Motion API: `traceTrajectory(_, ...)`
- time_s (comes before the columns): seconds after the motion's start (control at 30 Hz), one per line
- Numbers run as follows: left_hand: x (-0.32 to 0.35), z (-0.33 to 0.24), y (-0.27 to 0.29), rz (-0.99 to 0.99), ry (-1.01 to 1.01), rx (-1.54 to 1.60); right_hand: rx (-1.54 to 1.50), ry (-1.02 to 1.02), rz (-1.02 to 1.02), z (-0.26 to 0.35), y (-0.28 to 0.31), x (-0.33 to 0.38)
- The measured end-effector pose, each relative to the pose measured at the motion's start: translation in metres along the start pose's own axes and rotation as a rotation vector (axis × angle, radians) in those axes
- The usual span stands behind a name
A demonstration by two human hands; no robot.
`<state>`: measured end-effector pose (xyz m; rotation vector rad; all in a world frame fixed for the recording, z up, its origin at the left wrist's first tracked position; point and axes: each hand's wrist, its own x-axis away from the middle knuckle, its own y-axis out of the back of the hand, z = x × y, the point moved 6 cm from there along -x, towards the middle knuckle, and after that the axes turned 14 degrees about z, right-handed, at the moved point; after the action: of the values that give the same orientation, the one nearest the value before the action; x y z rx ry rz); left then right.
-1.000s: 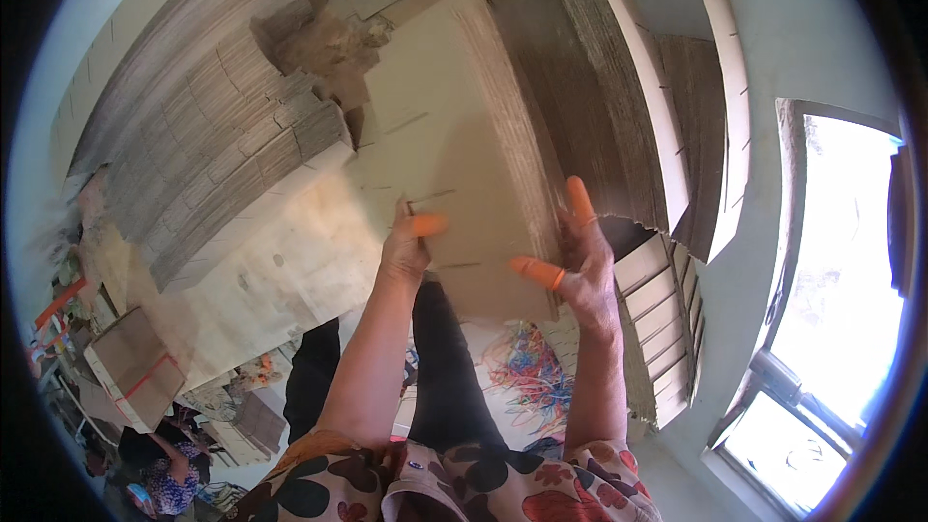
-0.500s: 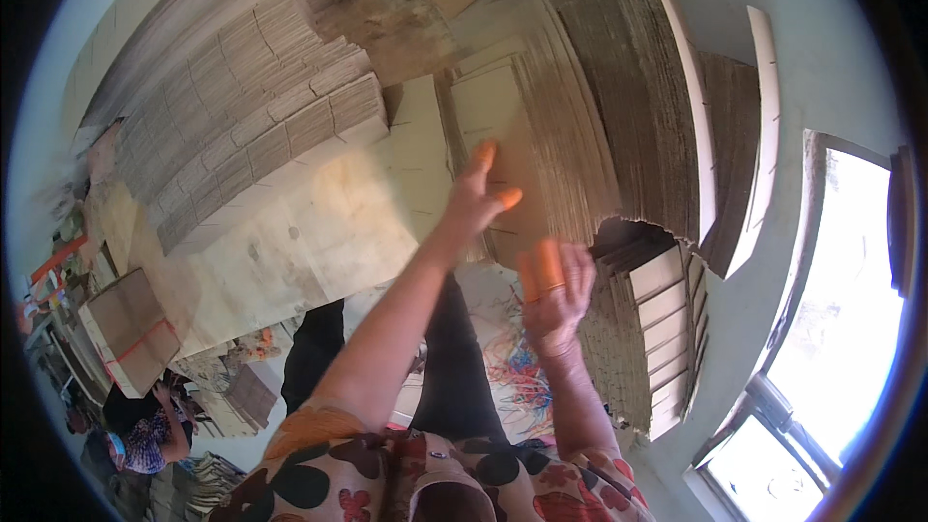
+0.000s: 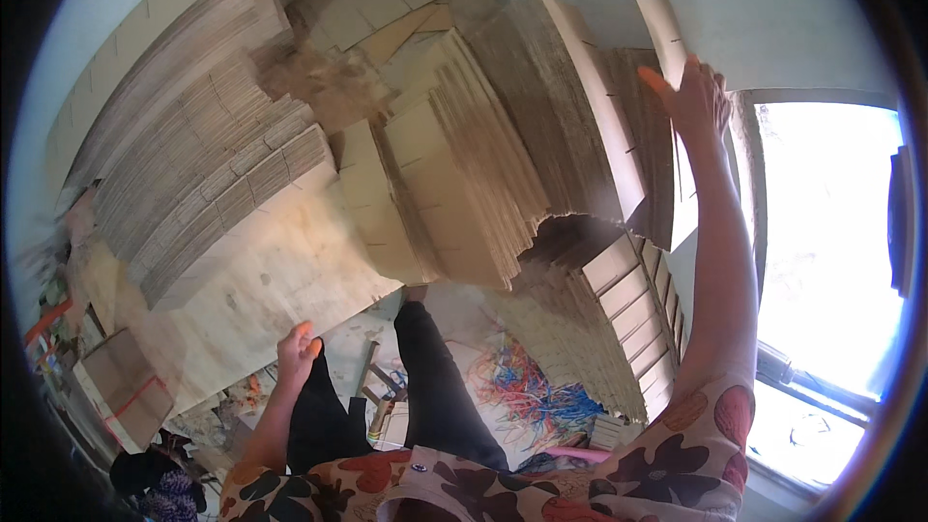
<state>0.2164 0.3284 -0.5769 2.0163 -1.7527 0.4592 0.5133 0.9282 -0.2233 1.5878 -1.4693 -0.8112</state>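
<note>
My right hand [image 3: 698, 101] reaches far out to the right, with fingers spread and orange covers on some fingertips. It is at the pale outermost cardboard sheet [image 3: 660, 27] of the right-hand stack; whether it touches is unclear. My left hand [image 3: 295, 356] hangs low by the table's front edge. Its fingers are loosely curled, their orange-covered tips slightly apart, with nothing visible in them. Between the hands stand brown slotted cardboard stacks, including a fanned stack [image 3: 478, 150] in the middle and a taller dark-edged stack [image 3: 556, 106] beside it.
A long cardboard stack [image 3: 208, 155] covers the left of the wooden table [image 3: 261, 275]. More slotted sheets [image 3: 623, 304] stand at lower right, before a bright window [image 3: 822, 232]. Tangled coloured straps [image 3: 536, 387] lie on the floor. Another person [image 3: 159, 483] is at lower left.
Both hands have left the middle stack. My right hand has stretched far to the right; my left has drawn back to the table's front edge. The view has turned rightward.
</note>
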Motion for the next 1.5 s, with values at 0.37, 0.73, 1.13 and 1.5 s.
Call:
traceTrajectory(0.37, 0.147, -0.052, -0.049, 0.249, 0.232, -0.488, -0.287, -0.035, -0.197, 0.013, 0.019, -0.014)
traceTrajectory(0.73, 0.234, -0.040, -0.096, 0.530, 0.294, -0.290, -1.002, 0.362, -0.218, 0.192, 0.067, 0.225)
traceTrajectory(1.13, 0.120, 0.094, -0.118, 0.664, 0.569, -0.311, -1.145, 0.628, -0.078, 0.296, -0.075, 0.297)
traceTrajectory(1.5, 0.071, 0.121, -0.191, 0.345, 0.191, -0.307, -1.004, 0.524, -0.323, 0.314, -0.101, 0.296)
